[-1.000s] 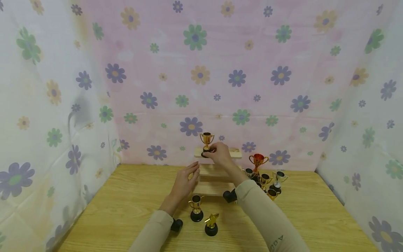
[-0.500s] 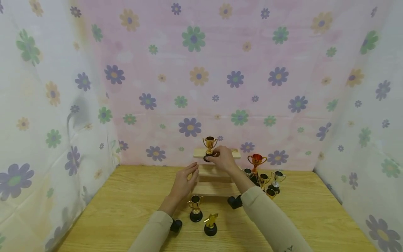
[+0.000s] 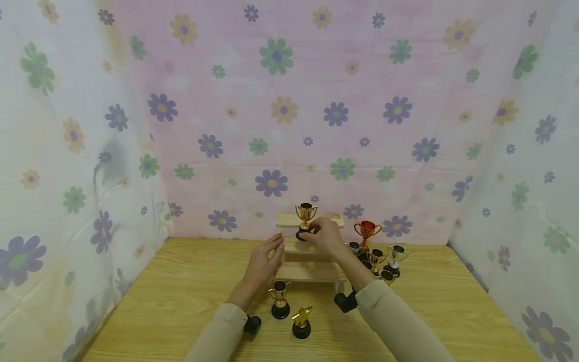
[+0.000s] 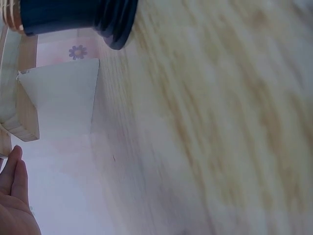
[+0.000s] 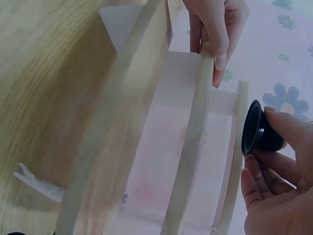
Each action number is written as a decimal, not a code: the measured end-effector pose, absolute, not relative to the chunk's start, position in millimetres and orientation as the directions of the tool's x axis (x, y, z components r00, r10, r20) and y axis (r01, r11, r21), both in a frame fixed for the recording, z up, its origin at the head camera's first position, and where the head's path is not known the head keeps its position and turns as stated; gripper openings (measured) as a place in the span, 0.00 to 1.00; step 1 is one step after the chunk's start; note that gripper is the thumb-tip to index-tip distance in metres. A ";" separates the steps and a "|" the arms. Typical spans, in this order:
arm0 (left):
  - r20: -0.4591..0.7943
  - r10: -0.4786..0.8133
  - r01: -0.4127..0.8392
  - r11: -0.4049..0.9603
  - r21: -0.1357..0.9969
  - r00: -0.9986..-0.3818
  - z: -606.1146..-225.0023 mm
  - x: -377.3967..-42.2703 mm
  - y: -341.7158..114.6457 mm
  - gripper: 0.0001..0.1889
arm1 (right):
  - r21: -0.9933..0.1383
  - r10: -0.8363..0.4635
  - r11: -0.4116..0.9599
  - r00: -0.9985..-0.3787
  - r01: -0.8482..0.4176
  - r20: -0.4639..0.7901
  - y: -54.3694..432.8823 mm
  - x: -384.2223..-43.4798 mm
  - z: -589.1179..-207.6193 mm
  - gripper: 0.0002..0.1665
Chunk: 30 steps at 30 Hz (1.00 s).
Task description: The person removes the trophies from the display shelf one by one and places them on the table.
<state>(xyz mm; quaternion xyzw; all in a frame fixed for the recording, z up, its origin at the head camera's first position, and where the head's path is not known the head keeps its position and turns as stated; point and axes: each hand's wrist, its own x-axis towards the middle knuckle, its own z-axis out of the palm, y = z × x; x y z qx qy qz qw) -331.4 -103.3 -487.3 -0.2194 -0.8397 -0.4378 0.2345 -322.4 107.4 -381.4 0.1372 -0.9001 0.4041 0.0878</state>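
Note:
My right hand [image 3: 326, 235] pinches the black base of a small gold trophy cup [image 3: 306, 212] upright, in front of the upper part of a stepped wooden stand [image 3: 309, 272]. In the right wrist view, thumb and fingers hold that black base [image 5: 268, 134] close beside the top step [image 5: 238, 117]. At the stand's left side, my left hand [image 3: 264, 264] has its thumb and fingers on either side of the middle step's end [image 5: 208, 51]. The left wrist view shows its straight fingers [image 4: 18, 176] at the edge of a wooden board [image 4: 24, 120].
A gold cup [image 3: 280, 299] and a gold star trophy [image 3: 301, 322] stand on the wooden table [image 3: 194, 281] in front. Right of the stand cluster a red cup [image 3: 367, 230], a silver cup [image 3: 397, 259] and several others. A flowered cloth [image 3: 289, 125] hangs behind.
My right hand has lowered the gold trophy cup and brought it slightly right, from the top step's level toward the step below. The left hand stays at the stand's left side.

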 end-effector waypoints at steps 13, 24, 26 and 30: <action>0.585 0.158 0.568 0.531 0.629 -0.795 -488.0 -333.3 -103.4 0.18 | -0.706 -0.182 0.628 -0.944 -0.327 0.276 117.4 -305.5 -395.4 0.13; 0.596 0.166 0.583 0.521 0.624 -0.786 -488.9 -330.8 -104.1 0.18 | -0.743 -0.143 0.592 -0.947 -0.314 0.286 127.7 -292.4 -417.8 0.12; 0.599 0.167 0.585 0.522 0.620 -0.784 -488.8 -330.7 -104.0 0.18 | -0.734 -0.135 0.599 -0.943 -0.321 0.303 129.8 -289.2 -419.9 0.16; 0.610 0.170 0.597 0.518 0.613 -0.774 -487.9 -331.6 -104.1 0.18 | -0.717 -0.135 0.606 -0.933 -0.343 0.332 133.9 -282.1 -422.2 0.18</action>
